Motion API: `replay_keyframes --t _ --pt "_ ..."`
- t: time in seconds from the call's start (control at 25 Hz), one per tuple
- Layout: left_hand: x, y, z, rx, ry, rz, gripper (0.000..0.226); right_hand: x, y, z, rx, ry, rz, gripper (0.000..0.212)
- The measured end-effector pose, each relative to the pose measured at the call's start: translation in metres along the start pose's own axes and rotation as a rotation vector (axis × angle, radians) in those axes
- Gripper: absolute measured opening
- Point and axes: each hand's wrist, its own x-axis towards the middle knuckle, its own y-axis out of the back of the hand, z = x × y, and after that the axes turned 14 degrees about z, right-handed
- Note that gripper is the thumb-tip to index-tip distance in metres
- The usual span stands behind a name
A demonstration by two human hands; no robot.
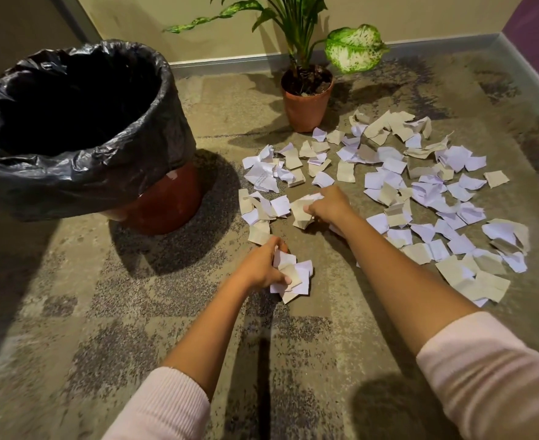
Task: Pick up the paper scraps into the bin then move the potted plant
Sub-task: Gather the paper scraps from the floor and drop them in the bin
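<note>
left hand (261, 269): fingers clenched round a wad (295, 274) | right hand (328, 206): fingers grasping a bunch (303, 212) | paper scraps (420, 192) mostly lay on carpet (134, 312), between bin (71, 179) and potted plant (306, 103) | risk: overfull fistfuls could shed pieces short of the bin

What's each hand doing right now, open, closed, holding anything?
Left hand: closed on a bunch of paper scraps.
Right hand: closed on a second wad of scraps.
</note>
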Motion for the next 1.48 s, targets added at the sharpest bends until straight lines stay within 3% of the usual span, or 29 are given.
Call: replay_keyframes --t 0.12,0.28,0.36,0.48,0.6,0.8,0.92,1.2,1.48 --pt "0.001 -0.006 0.001 0.036 0.037 -0.011 0.079 -0.009 -0.017 0.0 -0.248 0.109 -0.003 0.046" --pt "0.002 -0.015 0.006 0.174 0.042 -0.006 0.07 -0.018 -0.031 0.012 -0.413 0.185 0.01 0.032" --pt "0.002 -0.016 0.011 0.227 0.043 0.013 0.062 -0.018 -0.031 0.015 -0.418 0.181 0.012 0.032" --pt "0.003 -0.015 0.018 0.233 0.078 0.062 0.031 -0.017 -0.022 0.016 -0.412 0.151 -0.02 0.033" --pt "0.006 -0.014 0.019 0.218 0.123 0.107 0.019 -0.02 -0.012 0.021 -0.398 0.116 -0.039 0.036" --pt "0.0 -0.017 0.017 0.214 0.137 0.142 0.013 -0.031 -0.002 0.031 -0.356 0.096 -0.05 0.045" --pt "-0.004 -0.016 0.011 0.136 0.166 0.198 0.022 -0.037 0.005 0.028 -0.327 0.092 -0.032 0.046" --pt "-0.012 0.03 0.029 -0.002 0.103 0.508 0.027 -0.051 0.024 -0.01 -0.119 0.092 0.032 0.054" --pt "-0.026 0.107 0.052 -0.087 0.007 0.829 0.007 -0.073 0.038 -0.081 0.102 0.2 0.094 0.039"
